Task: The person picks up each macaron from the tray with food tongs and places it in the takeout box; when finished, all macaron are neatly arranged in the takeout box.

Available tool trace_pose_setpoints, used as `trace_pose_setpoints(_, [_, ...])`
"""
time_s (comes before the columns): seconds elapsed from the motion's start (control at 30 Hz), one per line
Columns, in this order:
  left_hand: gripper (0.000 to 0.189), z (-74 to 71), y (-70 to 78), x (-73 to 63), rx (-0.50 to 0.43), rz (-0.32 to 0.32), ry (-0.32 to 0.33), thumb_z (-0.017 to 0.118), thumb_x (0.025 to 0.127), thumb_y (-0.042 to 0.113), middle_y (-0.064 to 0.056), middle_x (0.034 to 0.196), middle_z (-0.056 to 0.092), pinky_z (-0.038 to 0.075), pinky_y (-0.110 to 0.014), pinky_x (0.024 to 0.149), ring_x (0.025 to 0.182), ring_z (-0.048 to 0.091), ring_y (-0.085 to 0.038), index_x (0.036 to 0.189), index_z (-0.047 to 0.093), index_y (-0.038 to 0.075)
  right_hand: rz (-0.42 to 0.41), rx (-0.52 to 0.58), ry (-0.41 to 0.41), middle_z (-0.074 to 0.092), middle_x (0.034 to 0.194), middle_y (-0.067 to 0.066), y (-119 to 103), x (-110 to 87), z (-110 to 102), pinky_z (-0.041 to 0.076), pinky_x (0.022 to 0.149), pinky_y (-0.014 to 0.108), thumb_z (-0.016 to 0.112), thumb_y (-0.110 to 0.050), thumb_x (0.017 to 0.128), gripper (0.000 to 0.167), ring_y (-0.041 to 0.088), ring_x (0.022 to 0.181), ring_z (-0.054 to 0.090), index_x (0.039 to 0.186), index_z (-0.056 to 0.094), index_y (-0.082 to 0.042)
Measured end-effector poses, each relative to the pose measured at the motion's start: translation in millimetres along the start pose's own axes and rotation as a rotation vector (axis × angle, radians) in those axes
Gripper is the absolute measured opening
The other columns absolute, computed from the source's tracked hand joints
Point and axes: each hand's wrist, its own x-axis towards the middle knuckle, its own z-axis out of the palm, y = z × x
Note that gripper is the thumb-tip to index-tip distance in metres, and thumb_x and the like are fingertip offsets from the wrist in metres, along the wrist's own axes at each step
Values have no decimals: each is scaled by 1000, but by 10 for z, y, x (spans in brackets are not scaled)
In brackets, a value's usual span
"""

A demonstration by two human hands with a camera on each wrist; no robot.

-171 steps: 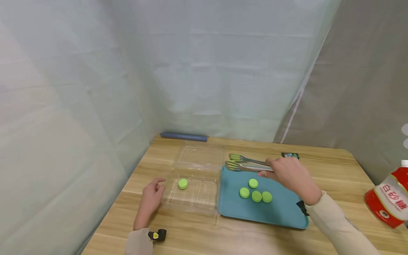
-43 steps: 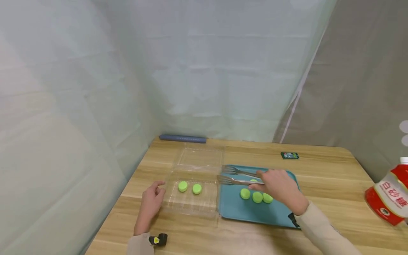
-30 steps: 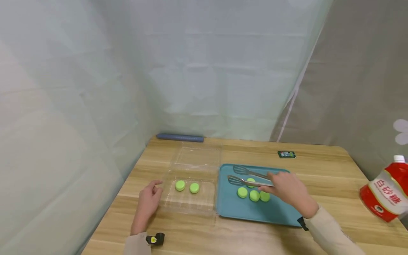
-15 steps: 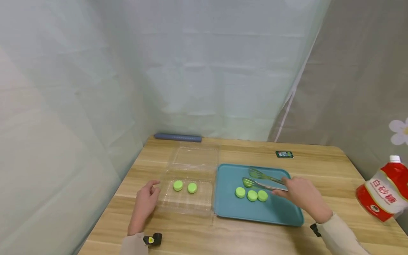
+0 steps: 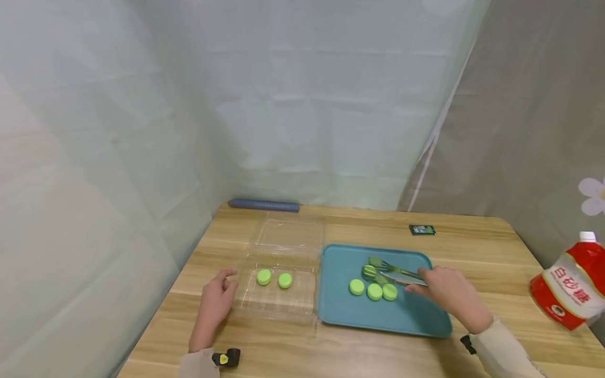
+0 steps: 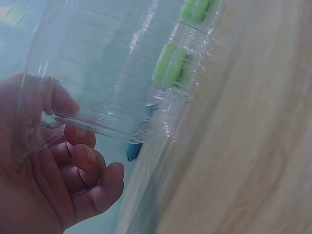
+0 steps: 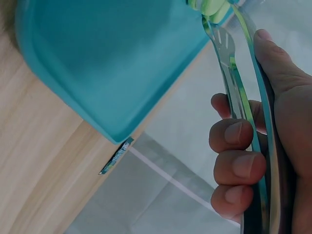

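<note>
My right hand [image 5: 454, 294] grips metal tongs [image 5: 402, 281], seen close up in the right wrist view. The slotted tong ends sit around a green macaron [image 5: 368, 272] on the blue tray [image 5: 340, 310]; whether they press on it I cannot tell. More green macarons [image 5: 375, 292] lie just in front of it. To the left, an open clear plastic container [image 5: 298, 302] holds two green macarons, one [image 5: 264, 276] left of the other [image 5: 285, 280]. My left hand [image 5: 218, 296] is at the container's left edge. In the left wrist view, its thumb and fingers pinch the plastic rim.
The container's lid [image 5: 293, 231] lies folded back behind it. A long blue object [image 5: 264, 205] lies at the table's back edge. Behind the tray is a small dark green packet [image 5: 422, 230]. A red and white bag [image 5: 569, 283] stands at the far right.
A second macaron has come to lie in the container. The tongs have moved right from the container side, down over the rear macaron on the tray, and narrowed. The left hand stays at the container.
</note>
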Motion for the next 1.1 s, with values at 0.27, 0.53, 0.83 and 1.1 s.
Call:
trace_pose_setpoints(0.27, [35,13,-7,7,-8,-12,-6,52,99,8,-4,72,53,39,-27,54,59,46,-16,131,59,-5,-64,-17,27,27,54,-9,29,42,-108,19,41,22,58,-66,89,54,4,47,23,71,54,-15])
trace_pose_setpoints(0.53, [35,-21,-4,33,-3,14,5,52,97,7,-4,70,52,39,-27,53,58,46,-17,129,59,-6,-85,-50,47,24,54,-9,-4,131,-257,17,42,22,22,-76,88,69,3,47,20,68,51,-16])
trace_pose_setpoints(0.83, [35,-20,-35,28,-9,25,4,52,97,6,-3,70,52,39,-27,54,58,45,-16,129,60,-6,-99,-60,63,24,53,-9,-126,215,-424,19,41,24,68,-60,86,51,4,45,21,67,47,-17])
trace_pose_setpoints(1.1, [36,-9,-39,7,-18,3,-12,51,98,7,-4,71,50,39,-27,54,59,45,-17,132,58,-6,-109,-37,34,26,53,-9,-248,325,-585,21,41,24,77,-50,84,44,4,44,23,71,55,-14])
